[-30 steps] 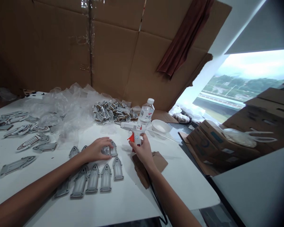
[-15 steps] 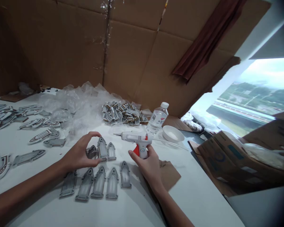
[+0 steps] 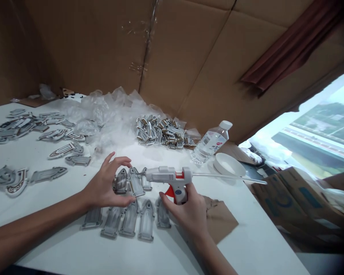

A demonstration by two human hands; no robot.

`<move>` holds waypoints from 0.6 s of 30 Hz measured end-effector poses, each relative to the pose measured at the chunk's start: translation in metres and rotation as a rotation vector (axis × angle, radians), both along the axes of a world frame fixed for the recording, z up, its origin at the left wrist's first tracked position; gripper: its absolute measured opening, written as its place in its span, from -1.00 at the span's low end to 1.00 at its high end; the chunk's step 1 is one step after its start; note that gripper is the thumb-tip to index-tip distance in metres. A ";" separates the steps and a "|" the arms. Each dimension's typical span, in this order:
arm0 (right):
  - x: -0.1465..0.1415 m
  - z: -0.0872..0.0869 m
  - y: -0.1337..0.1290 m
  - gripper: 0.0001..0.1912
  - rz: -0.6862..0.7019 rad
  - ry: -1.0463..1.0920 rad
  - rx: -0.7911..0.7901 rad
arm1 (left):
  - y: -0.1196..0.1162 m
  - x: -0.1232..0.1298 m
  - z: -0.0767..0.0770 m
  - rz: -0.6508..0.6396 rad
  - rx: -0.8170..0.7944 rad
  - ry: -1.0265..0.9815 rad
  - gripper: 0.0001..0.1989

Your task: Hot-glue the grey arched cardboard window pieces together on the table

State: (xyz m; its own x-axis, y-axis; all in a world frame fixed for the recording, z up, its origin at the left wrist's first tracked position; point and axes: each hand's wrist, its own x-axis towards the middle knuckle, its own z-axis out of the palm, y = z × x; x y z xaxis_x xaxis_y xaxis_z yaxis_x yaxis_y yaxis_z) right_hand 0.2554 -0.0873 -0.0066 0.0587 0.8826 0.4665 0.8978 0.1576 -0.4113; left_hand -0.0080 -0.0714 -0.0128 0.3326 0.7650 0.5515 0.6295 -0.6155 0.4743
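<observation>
My right hand (image 3: pixel 189 210) is wrapped round the handle of a white hot glue gun (image 3: pixel 166 175) with a red trigger. A clear glue stick (image 3: pixel 232 177) juts from its back. The nozzle points left, at the upper part of a small grey arch-shaped piece (image 3: pixel 136 184). My left hand (image 3: pixel 106 185) spans this piece lengthwise, fingers at its pointed end and thumb at its base. Similar grey pieces lie on either side of it, one partly behind my left hand. A row of several more pieces (image 3: pixel 146 221) lies nearer me, partly covered by my hands.
On the white table (image 3: pixel 74 252) are loose pieces (image 3: pixel 48 174) at left, crumpled clear plastic (image 3: pixel 111 118), and a heap of pieces (image 3: pixel 163 131). A bottle (image 3: pixel 212 142), a white bowl (image 3: pixel 229 165) and a cardboard scrap (image 3: pixel 219 219) are at right. Cardboard boxes (image 3: pixel 304 206) stand beyond the edge.
The view has shifted, so the table's contents appear further right. The glue gun's nozzle has moved left relative to the pieces and now reaches the one at my left hand.
</observation>
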 end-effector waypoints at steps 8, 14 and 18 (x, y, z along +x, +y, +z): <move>-0.003 0.001 -0.002 -0.67 0.012 -0.007 -0.009 | -0.002 0.002 0.001 0.018 -0.014 -0.024 -0.27; -0.001 -0.001 -0.001 -0.74 0.038 0.005 -0.009 | -0.004 0.004 0.001 0.013 -0.036 -0.063 -0.32; 0.000 -0.001 0.000 -0.78 0.061 0.031 -0.049 | -0.005 0.005 0.001 -0.007 -0.034 -0.092 -0.32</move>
State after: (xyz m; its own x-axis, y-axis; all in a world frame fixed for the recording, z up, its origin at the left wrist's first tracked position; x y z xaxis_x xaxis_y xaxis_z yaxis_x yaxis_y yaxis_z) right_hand 0.2556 -0.0872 -0.0078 0.0175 0.9067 0.4213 0.8739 0.1909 -0.4471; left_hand -0.0031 -0.0763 -0.0115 0.2874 0.7815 0.5537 0.5782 -0.6025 0.5502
